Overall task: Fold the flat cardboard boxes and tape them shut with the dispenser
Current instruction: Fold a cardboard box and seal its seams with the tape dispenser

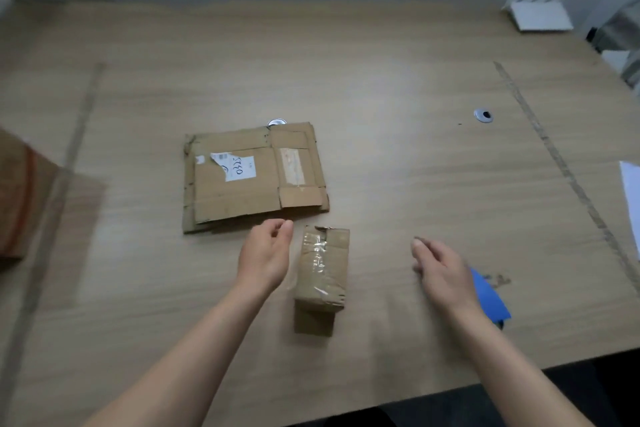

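Both hands hover low over the bench (pixel 381 87), neither gripping anything; left hand (pixel 266 255) has loosely curled fingers just left of the small box, apparently not touching it; right hand (pixel 438 269) is relaxed and half open, well clear of the box on its right, partly covering a blue object (pixel 490 298); probably the tape dispenser, too hidden to confirm.

Small box (pixel 323 270) stands folded between the hands, near the front edge; clear tape runs along its top seam, wrinkled and glossy; long axis runs near to far, far end tilted slightly right; torn flap edge shows at the far end.

Handling estimate: light, likely empty; corrugated walls stiff enough for a side pinch but will dent under a hard squeeze; taped strip slick, bare cardboard grippy; best hold is across the two long side faces, thumb and fingers opposed, off the tape.

Beyond it, just past the left hand, a stack of flat boxes (pixel 254 173) lies on the bench; white label with handwritten digits on top; thin, floppy along the creases, best lifted by an edge with both hands; long side runs roughly left to right.

Far left, a brown cardboard piece (pixel 20 198), blurred.
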Motion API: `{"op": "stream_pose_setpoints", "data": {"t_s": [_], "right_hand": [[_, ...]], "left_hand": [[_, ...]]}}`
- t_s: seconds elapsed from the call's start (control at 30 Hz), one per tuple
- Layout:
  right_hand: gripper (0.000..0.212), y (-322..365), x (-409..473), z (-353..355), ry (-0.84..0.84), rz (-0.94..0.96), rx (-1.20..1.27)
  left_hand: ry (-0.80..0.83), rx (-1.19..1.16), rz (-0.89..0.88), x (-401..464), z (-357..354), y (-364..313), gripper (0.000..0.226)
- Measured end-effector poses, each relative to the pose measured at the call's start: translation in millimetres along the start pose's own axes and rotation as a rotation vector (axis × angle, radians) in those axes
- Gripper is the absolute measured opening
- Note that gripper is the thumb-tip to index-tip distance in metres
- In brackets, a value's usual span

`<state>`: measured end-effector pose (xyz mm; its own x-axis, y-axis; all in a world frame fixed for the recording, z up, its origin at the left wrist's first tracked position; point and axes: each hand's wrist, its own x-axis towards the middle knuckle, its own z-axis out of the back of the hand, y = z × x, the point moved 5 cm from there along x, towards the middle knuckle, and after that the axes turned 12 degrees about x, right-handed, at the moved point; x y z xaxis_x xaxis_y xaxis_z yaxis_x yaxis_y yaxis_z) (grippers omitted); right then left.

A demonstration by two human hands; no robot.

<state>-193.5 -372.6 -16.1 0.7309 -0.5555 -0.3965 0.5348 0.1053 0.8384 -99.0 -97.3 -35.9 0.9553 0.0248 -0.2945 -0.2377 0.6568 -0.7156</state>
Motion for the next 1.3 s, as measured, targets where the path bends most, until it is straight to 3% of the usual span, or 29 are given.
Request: {"op": "stream_pose_setpoints", "data": {"t_s": [0.07,0.13,0.23,0.27,0.33,0.47,0.7,0.87,1.0,1.13,1.3], "right_hand": [[0.046,-3.3,-7.4,-48.0,0.138,-0.151,0.037],[0.033,-7.8,-13.6,-78.1,0.208,-0.196,0.023],[0.073,-13.4,-19.7,-106.7,0.259,-0.137,-0.010],[0.075,-16.6,-21.1,-111.9,0.263,-0.108,-0.037],[0.060,-24.7,-25.2,-120.8,0.264,-0.044,-0.107],[0.036,-45.5,-28.7,-128.5,0.243,-0.002,-0.220],[0.084,-28.3,4.0,-122.6,0.170,0.024,-0.446],[0.052,-26.3,20.8,-136.5,0.230,0.031,-0.384],[0.060,-27.3,18.8,-134.2,0.244,0.032,-0.353],[0.048,-36.2,13.0,-141.7,0.249,0.029,-0.356],[0.039,-36.8,7.7,-142.4,0.217,0.017,-0.252]], "left_hand": [[0.168,-0.056,0.107,-2.1,-12.7,20.7,0.032],[0.264,-0.017,0.088,-5.3,-21.3,29.4,0.042],[0.313,0.121,0.026,-6.9,-32.4,35.3,0.071],[0.315,0.197,-0.013,-8.5,-36.5,35.4,0.072],[0.330,0.302,-0.101,-10.7,-49.7,38.9,0.065],[0.358,0.416,-0.091,-16.2,-67.9,55.8,0.060],[0.318,0.428,-0.151,-20.7,-69.2,63.3,0.063],[0.328,0.284,-0.059,-21.2,-85.4,72.8,0.091],[0.359,0.190,-0.054,-26.1,-87.0,70.3,0.093],[0.314,0.268,-0.095,-38.9,-95.9,78.7,0.109],[0.258,0.346,-0.037,-48.3,-94.2,78.2,0.106]]}}
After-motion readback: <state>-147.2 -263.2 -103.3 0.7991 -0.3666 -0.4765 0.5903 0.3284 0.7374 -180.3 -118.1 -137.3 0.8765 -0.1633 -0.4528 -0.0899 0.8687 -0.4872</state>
